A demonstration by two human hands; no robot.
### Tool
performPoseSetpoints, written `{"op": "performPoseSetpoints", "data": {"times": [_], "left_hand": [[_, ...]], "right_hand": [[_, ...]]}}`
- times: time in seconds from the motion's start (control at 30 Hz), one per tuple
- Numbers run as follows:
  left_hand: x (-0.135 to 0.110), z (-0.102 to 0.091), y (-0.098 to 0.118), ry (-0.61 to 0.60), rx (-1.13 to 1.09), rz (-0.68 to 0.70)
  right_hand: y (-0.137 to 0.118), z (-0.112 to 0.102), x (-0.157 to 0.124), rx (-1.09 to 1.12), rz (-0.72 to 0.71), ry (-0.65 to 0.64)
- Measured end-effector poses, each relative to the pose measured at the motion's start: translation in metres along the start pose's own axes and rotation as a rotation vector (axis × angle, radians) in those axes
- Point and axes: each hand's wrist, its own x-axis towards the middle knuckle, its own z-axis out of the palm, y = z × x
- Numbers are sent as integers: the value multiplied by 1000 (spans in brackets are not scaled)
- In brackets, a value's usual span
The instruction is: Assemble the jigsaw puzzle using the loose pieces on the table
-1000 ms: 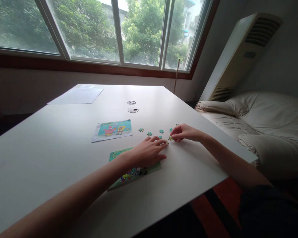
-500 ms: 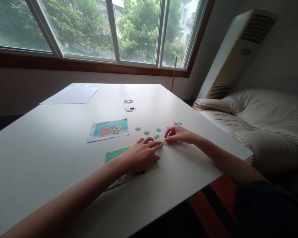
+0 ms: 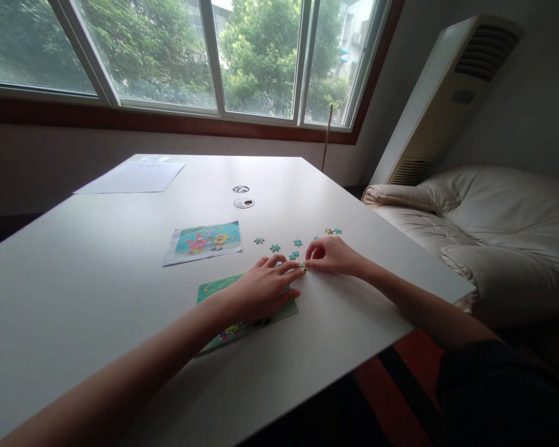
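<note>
My left hand (image 3: pixel 269 288) lies palm down across a green puzzle board (image 3: pixel 214 288), fingers spread, hiding much of its middle. Its fingertips reach past the board's right edge to a small yellowish puzzle piece (image 3: pixel 302 266) on the table. From the right, my right hand (image 3: pixel 334 255) pinches at that same piece, thumb and index finger together at its edge. Several loose teal pieces (image 3: pixel 297 243) are scattered just beyond both hands, some close to the right knuckles. Left of them lies a printed cartoon picture sheet (image 3: pixel 207 239).
All this is on a white table (image 3: pixel 121 261). Farther back are two round metal-rimmed inserts (image 3: pixel 243 203) and a paper sheet (image 3: pixel 133 178). A cream leather sofa (image 3: pixel 507 230) stands to the right, with a tall air conditioner (image 3: pixel 438 93) behind it.
My right hand has shifted slightly left, and the yellowish piece has slid a little left against my left fingertips. The left hand has stayed nearly still.
</note>
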Motion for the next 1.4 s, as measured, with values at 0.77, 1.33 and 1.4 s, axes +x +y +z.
{"op": "performPoseSetpoints", "data": {"times": [0.77,1.33,1.4], "left_hand": [[-2,-1,0,-42,11,-7],[-2,-11,-7,19,-145,1],[-2,-16,-18,44,-128,-35]], "right_hand": [[11,-4,2,-46,-89,-61],[17,-6,3,-24,-99,-49],[20,-9,4,-7,-82,-40]]}}
